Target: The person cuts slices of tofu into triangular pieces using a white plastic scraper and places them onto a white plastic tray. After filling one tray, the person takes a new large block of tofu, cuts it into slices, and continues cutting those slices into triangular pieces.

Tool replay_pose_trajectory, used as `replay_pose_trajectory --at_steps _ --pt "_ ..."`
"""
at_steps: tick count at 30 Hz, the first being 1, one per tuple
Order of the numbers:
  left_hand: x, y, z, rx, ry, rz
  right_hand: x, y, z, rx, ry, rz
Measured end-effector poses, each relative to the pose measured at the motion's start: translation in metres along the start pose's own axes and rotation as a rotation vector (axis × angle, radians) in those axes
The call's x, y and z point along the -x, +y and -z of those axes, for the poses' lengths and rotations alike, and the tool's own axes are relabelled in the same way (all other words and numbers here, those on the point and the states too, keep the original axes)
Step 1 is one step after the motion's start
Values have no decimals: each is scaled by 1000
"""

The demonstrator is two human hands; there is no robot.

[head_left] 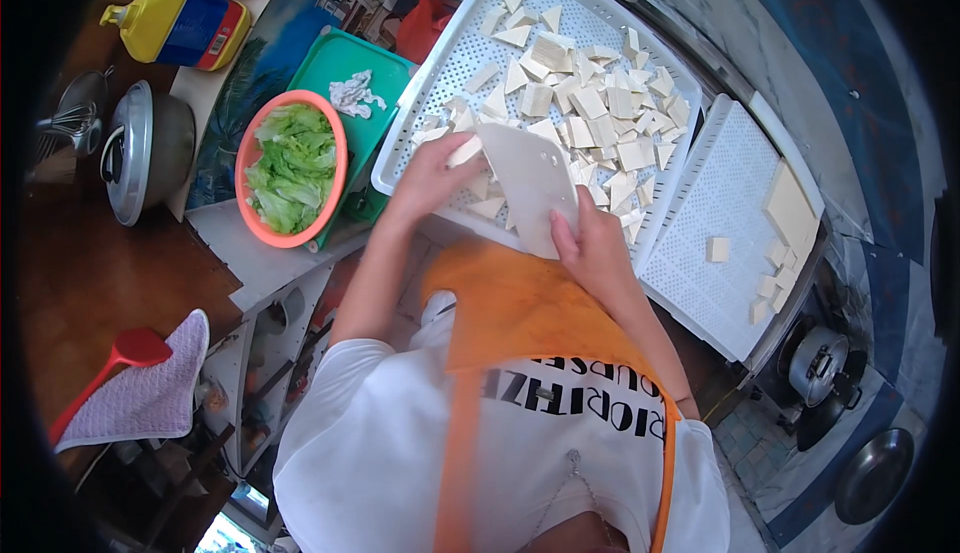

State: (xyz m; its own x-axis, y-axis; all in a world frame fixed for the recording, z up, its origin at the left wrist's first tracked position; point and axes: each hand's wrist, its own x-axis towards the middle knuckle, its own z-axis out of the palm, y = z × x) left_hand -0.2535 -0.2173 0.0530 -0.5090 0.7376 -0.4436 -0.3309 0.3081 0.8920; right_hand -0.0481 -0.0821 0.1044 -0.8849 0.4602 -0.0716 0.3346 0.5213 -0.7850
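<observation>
My left hand (pixel 428 181) is closed on a white tofu piece (pixel 466 150) over the near left side of a white perforated tray (pixel 393 149). My right hand (pixel 600 241) grips a broad, pale, cleaver-like blade (pixel 530 175), thumb laid on its flat side; any handle is hidden in the hand. The blade's far end reaches beside the fingers of my left hand. Many cut tofu pieces (pixel 590 103), several of them triangular, lie scattered and heaped in the tray under and beyond the blade.
Right of the tray, a second white perforated tray (pixel 690 253) holds a tofu slab (pixel 790 208) and small blocks. To the left are an orange basin (pixel 243 178) of lettuce, a green board (pixel 375 83) with a crumpled cloth, a lidded pot (pixel 165 148) and a yellow jug (pixel 150 18).
</observation>
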Motion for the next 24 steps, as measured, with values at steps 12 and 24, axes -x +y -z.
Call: replay_pose_trajectory --at_steps 12,24 --pt "-105 19 -57 -1232 305 -642 1 12 25 97 257 -189" --pt "-86 7 -64 355 78 -99 -7 -10 22 295 390 -12"
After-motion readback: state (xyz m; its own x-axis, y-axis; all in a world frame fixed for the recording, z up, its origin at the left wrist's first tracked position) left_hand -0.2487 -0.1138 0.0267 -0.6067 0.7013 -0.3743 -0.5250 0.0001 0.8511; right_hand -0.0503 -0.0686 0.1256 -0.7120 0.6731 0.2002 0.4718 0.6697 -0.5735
